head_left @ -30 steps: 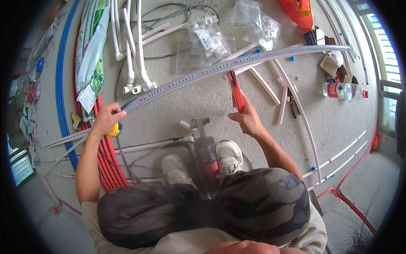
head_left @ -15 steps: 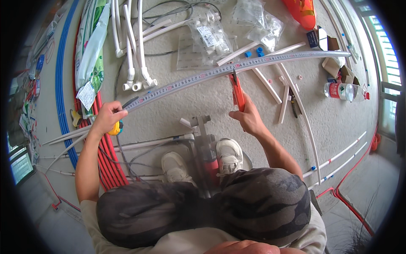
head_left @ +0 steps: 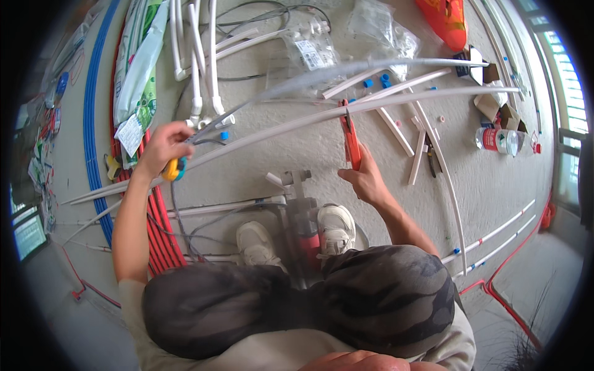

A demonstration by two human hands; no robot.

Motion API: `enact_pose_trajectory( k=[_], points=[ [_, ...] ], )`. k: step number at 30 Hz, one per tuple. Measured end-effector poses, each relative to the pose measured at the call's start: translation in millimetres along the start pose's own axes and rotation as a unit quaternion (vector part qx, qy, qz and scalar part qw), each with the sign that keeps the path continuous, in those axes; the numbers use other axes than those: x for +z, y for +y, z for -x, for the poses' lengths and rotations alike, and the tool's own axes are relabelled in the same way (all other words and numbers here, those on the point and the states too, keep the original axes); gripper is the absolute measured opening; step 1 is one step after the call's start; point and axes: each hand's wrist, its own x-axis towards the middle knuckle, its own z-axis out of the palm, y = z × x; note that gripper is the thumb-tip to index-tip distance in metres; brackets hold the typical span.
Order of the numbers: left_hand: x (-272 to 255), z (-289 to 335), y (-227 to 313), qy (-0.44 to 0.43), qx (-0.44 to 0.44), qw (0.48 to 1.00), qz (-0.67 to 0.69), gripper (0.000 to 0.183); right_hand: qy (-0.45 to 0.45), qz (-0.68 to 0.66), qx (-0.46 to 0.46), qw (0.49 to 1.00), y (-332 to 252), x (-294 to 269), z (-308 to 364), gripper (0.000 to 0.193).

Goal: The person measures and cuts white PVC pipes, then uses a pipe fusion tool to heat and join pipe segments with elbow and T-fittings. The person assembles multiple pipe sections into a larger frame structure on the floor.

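Note:
My left hand point(head_left: 162, 148) is closed round a yellow and teal tape measure point(head_left: 173, 169). Its long blade point(head_left: 309, 76), blurred by motion, arcs off to the right above a white plastic pipe point(head_left: 266, 131). The pipe stretches across the floor, passing close under my left hand. In my right hand point(head_left: 366, 178) is an orange-handled pipe cutter point(head_left: 351, 143), gripped by its handles. The cutter's dark jaw end meets the pipe near its middle; whether the blade bites into it is too small to tell.
White pipes with elbow fittings point(head_left: 197, 102), plastic bags of fittings point(head_left: 309, 52) and blue caps point(head_left: 385, 79) lie beyond. Short pipe offcuts point(head_left: 395, 130), pliers point(head_left: 431, 162) and a water bottle point(head_left: 497, 141) are at right. Red pipes point(head_left: 162, 229) and blue pipes point(head_left: 94, 123) run along the left.
The tape blade has come up off the pipe and swung away from it, baring the pipe. My left hand has risen slightly with the tape measure. The cutter stays at the pipe.

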Motion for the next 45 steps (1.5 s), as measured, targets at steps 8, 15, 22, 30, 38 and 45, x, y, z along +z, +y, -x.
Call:
enact_pose_trajectory(
  k=[8,15,22,30,38,45],
  points=[
    [73.5,-107.5,2.5,-0.042,-0.032,0.986,-0.156,0.041,0.004,0.011,0.022,1.0,7.7,6.6,7.6,0.092],
    [120.4,-144.9,-1.7,-0.03,0.022,0.975,-0.219,0.048,-0.003,0.04,0.027,0.999,9.5,3.8,13.2,0.093],
    [148.8,-156.0,-14.3,-0.05,0.014,0.945,-0.322,0.058,-0.01,0.047,0.032,0.998,10.7,2.9,11.2,0.093],
    [173.3,-145.8,31.6,0.009,0.203,0.948,-0.246,0.032,-0.015,0.029,0.044,0.999,-1.4,9.2,9.2,0.093],
    [210.3,-133.2,43.9,0.003,0.127,0.982,-0.143,0.013,-0.049,0.01,0.006,0.999,-14.8,21.5,-8.7,0.094],
    [214.5,-146.0,25.9,0.018,0.194,0.961,-0.194,0.012,-0.042,0.023,0.034,0.998,-2.9,25.3,-17.8,0.092]
  ],
)
